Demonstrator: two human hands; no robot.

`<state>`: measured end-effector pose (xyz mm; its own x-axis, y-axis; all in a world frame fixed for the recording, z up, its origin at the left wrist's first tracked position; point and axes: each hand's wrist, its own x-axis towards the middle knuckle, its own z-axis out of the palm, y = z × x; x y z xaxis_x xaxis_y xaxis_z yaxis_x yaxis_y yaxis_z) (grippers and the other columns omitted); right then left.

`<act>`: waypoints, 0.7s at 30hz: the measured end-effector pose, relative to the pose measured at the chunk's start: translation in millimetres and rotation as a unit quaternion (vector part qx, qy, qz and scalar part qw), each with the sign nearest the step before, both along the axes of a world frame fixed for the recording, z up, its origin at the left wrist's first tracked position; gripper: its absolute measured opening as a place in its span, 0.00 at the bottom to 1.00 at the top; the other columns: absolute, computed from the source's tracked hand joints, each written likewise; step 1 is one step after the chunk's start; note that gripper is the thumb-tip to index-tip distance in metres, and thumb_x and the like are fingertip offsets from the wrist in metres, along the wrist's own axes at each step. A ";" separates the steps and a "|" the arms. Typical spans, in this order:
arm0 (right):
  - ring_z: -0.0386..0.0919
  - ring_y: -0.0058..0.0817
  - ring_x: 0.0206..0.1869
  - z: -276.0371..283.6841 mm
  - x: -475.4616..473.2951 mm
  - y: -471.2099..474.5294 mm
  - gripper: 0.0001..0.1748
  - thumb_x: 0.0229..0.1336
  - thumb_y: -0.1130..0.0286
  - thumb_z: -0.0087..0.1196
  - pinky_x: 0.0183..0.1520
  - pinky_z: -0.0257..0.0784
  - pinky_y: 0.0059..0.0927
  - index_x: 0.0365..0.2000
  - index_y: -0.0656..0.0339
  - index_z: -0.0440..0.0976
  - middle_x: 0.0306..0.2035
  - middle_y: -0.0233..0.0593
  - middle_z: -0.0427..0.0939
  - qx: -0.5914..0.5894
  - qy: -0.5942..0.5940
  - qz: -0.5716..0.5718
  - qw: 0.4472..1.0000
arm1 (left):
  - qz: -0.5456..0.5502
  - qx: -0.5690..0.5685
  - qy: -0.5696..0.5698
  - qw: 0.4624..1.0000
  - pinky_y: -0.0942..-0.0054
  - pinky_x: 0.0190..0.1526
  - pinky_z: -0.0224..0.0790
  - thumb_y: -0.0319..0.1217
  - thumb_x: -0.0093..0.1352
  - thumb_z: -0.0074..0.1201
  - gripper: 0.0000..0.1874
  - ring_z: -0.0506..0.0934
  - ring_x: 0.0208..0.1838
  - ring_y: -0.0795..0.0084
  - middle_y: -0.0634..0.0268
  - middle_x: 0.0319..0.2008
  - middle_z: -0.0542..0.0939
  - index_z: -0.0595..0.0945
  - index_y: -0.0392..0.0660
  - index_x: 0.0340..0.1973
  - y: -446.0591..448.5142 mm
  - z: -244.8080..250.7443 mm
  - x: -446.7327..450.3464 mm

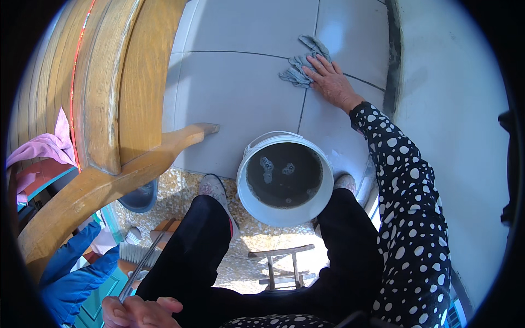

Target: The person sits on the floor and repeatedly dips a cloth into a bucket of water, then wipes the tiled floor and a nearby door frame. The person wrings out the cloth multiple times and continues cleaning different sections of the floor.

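My right hand (331, 83) reaches forward and lies flat, fingers spread, on the near edge of a crumpled grey-green cloth (301, 67) on the light floor tiles. Between my feet stands a white plastic bucket (245, 192) of dark, murky water with patches of foam; its handle rests against the far rim. My left hand (139, 312) is at the bottom left with its fingers curled around a thin metal rod (143, 262), whose far end lies near my left knee.
A wooden bench (143, 82) with a curved leg (164, 158) stands at the left, a pink cloth (51, 149) on it. Below are a dark basin (141, 197), a brush (133, 252) and blue fabric (78, 266). A pale wall (443, 102) rises at the right; a small wooden stool (283, 264) is beneath me.
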<state>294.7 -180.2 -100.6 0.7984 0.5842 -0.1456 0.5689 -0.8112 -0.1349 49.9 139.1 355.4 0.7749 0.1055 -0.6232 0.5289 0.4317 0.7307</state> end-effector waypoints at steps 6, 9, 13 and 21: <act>0.46 0.44 0.76 -7.9 -77.8 -12.5 0.30 0.66 0.61 0.53 0.73 0.46 0.58 0.66 0.50 0.62 0.74 0.42 0.51 0.053 -0.012 -0.093 0.994 | -0.056 -0.021 -0.023 0.998 0.46 0.63 0.55 0.37 0.72 0.55 0.18 0.74 0.43 0.62 0.61 0.43 0.78 0.78 0.47 0.55 -7.0 -4.6 -2.3; 0.47 0.45 0.76 2.6 -133.8 -18.5 0.31 0.63 0.63 0.55 0.73 0.45 0.59 0.65 0.51 0.63 0.74 0.43 0.51 0.084 0.020 -0.011 0.996 | -0.071 -0.018 -0.022 0.997 0.44 0.64 0.53 0.37 0.70 0.57 0.19 0.74 0.43 0.60 0.61 0.44 0.78 0.78 0.47 0.56 -9.1 -2.2 -8.1; 0.48 0.44 0.76 23.8 -201.9 -43.2 0.30 0.60 0.67 0.56 0.73 0.45 0.61 0.63 0.52 0.66 0.73 0.43 0.53 0.074 0.075 0.006 0.994 | -0.079 -0.044 -0.041 0.995 0.42 0.67 0.50 0.36 0.71 0.57 0.18 0.74 0.44 0.57 0.60 0.44 0.77 0.78 0.47 0.55 -13.4 1.3 -21.7; 0.54 0.40 0.74 40.5 -227.7 -100.3 0.28 0.60 0.67 0.55 0.72 0.48 0.58 0.62 0.50 0.68 0.72 0.39 0.58 0.006 0.021 0.034 0.999 | -0.062 -0.049 -0.081 0.994 0.44 0.67 0.54 0.32 0.75 0.49 0.11 0.74 0.47 0.56 0.56 0.47 0.74 0.73 0.44 0.52 -24.1 -1.3 -37.5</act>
<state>67.0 -280.5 -60.1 0.7507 0.6384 -0.1703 0.6161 -0.7694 -0.1685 12.4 114.9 354.2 0.8694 -0.0524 -0.4912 0.4610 0.4435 0.7686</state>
